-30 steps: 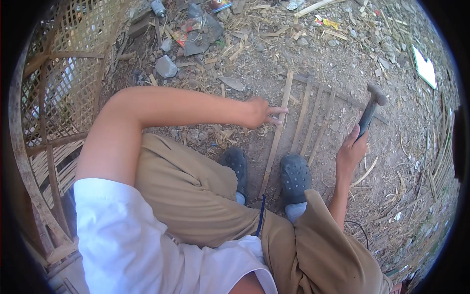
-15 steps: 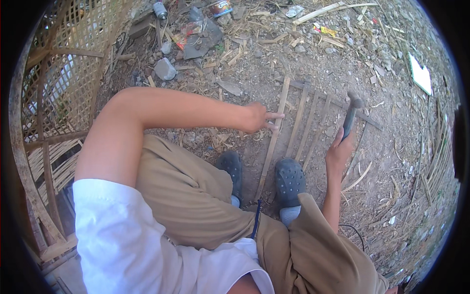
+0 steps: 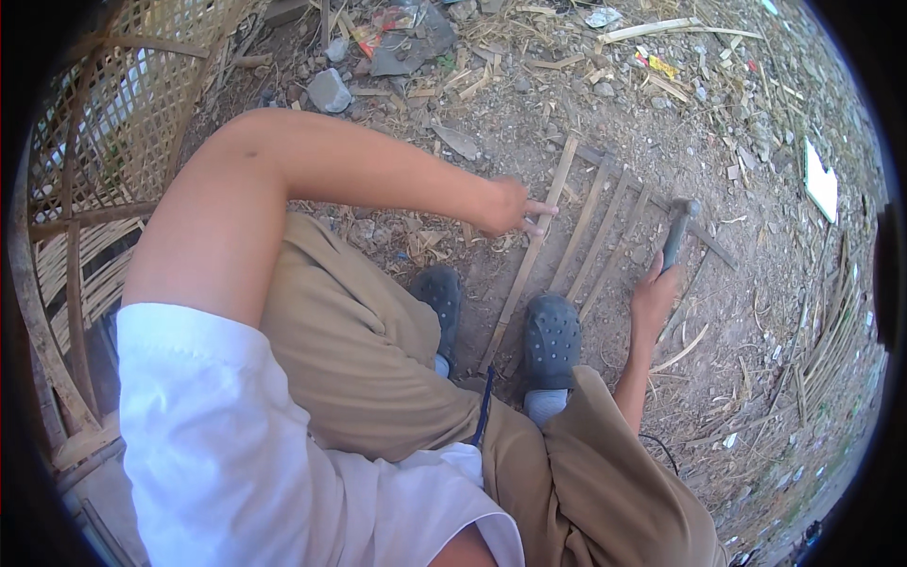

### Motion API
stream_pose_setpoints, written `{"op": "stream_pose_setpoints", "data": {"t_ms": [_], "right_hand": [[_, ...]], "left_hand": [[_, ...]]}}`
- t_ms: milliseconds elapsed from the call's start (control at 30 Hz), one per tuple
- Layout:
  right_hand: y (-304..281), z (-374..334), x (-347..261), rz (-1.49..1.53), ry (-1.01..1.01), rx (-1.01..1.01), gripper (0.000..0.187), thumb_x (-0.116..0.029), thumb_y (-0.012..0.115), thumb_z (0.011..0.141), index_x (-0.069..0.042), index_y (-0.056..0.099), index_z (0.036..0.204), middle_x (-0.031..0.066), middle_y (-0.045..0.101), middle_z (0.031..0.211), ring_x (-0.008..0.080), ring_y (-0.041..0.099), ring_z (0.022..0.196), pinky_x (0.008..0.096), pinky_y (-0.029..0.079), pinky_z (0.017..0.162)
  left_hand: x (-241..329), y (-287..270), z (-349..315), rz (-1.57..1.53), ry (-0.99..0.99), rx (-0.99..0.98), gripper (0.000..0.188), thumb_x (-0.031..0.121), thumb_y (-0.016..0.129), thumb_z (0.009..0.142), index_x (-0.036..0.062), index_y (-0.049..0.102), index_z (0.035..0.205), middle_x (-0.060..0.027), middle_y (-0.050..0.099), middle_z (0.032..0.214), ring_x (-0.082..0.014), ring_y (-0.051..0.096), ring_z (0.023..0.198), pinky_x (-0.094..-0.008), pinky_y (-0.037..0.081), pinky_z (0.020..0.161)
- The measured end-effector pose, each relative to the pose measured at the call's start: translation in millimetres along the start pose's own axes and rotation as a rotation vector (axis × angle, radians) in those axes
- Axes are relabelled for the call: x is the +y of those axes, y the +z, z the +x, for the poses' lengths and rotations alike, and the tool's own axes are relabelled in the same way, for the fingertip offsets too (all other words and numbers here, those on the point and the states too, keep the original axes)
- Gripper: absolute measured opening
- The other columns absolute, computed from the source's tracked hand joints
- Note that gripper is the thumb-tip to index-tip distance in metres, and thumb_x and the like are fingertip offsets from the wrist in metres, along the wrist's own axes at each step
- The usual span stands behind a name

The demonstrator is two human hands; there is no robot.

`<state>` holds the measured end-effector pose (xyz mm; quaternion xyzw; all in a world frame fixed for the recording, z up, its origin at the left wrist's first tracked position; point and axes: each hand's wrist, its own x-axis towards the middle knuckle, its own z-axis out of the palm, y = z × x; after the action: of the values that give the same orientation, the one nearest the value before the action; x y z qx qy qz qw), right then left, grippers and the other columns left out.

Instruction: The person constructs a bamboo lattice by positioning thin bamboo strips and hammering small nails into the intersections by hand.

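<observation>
My left hand (image 3: pixel 510 206) reaches across from the left, two fingers stretched out and apart on the leftmost wooden slat (image 3: pixel 529 260) of a ladder-like frame. Several thin slats of this frame lie side by side on the ground, joined at their far ends by a crosspiece (image 3: pixel 713 246). On the right, my right hand (image 3: pixel 655 298) is wrapped round the dark handle of a hammer (image 3: pixel 676 234). The hammer's metal head points away from me, over or beside the crosspiece's right part; I cannot tell whether they touch. The slats' near ends reach toward my shoes.
My dark clogs (image 3: pixel 552 342) stand among the slats' near ends. A woven lattice panel (image 3: pixel 113 123) rises at the left. A grey stone (image 3: pixel 329 91), plastic scraps (image 3: pixel 411 42) and wood strips (image 3: pixel 652 30) lie beyond. A white flat piece (image 3: pixel 820 181) lies far right.
The whole view has shifted slightly. The hammer head has turned and sits a little closer to the crosspiece. My left fingers stay at the leftmost slat.
</observation>
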<state>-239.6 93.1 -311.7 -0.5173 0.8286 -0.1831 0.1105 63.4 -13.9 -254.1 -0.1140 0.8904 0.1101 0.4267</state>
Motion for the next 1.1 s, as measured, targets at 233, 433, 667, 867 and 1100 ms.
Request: {"op": "stream_pose_setpoints", "data": {"t_ms": [233, 433, 667, 867, 1100], "right_hand": [[-50, 5, -56, 0.361, 0.069, 0.031, 0.039, -0.032, 0.049, 0.105, 0.003, 0.057, 0.089, 0.0078, 0.047, 0.057, 0.0139, 0.042, 0.05, 0.036, 0.034, 0.048], [-10, -2, -7, 0.255, 0.047, -0.018, 0.038, -0.031, 0.05, 0.104, 0.004, 0.058, 0.09, 0.0109, 0.051, 0.06, 0.0191, 0.048, 0.052, 0.0382, 0.039, 0.051], [-48, -6, -40, 0.372, 0.069, -0.017, 0.036, -0.028, 0.052, 0.103, 0.006, 0.058, 0.091, 0.0153, 0.053, 0.059, 0.0221, 0.05, 0.052, 0.0412, 0.039, 0.051], [-14, -13, -22, 0.311, 0.033, 0.012, 0.036, -0.027, 0.052, 0.103, 0.007, 0.057, 0.093, 0.0214, 0.054, 0.06, 0.0379, 0.054, 0.055, 0.0475, 0.04, 0.053], [-39, -8, -38, 0.414, 0.062, -0.011, 0.034, -0.024, 0.053, 0.102, 0.005, 0.056, 0.085, 0.0188, 0.051, 0.054, 0.0337, 0.051, 0.047, 0.0455, 0.037, 0.048]], "left_hand": [[8, 20, -13, -0.01, -0.028, -0.012, 0.078, 0.018, 0.057, 0.088, 0.0406, 0.025, 0.155, -0.0059, -0.004, 0.167, -0.0258, 0.068, 0.097, -0.0375, 0.054, 0.077], [4, -2, -10, 0.046, 0.018, 0.015, 0.077, 0.014, 0.055, 0.088, 0.0369, 0.026, 0.156, -0.0071, -0.002, 0.167, -0.0248, 0.069, 0.092, -0.0358, 0.055, 0.075], [6, -6, -14, -0.009, -0.027, -0.06, 0.079, 0.013, 0.057, 0.087, 0.0386, 0.026, 0.156, -0.0065, -0.003, 0.167, -0.0228, 0.069, 0.09, -0.034, 0.057, 0.079], [1, 3, -8, 0.028, 0.018, 0.074, 0.089, 0.005, 0.061, 0.08, 0.0372, 0.028, 0.155, -0.0074, -0.001, 0.167, -0.0228, 0.07, 0.077, -0.0352, 0.059, 0.069], [7, -9, -12, 0.058, -0.027, -0.045, 0.086, 0.017, 0.069, 0.084, 0.0388, 0.025, 0.155, -0.0071, -0.005, 0.166, -0.0212, 0.07, 0.076, -0.0333, 0.059, 0.068]]}}
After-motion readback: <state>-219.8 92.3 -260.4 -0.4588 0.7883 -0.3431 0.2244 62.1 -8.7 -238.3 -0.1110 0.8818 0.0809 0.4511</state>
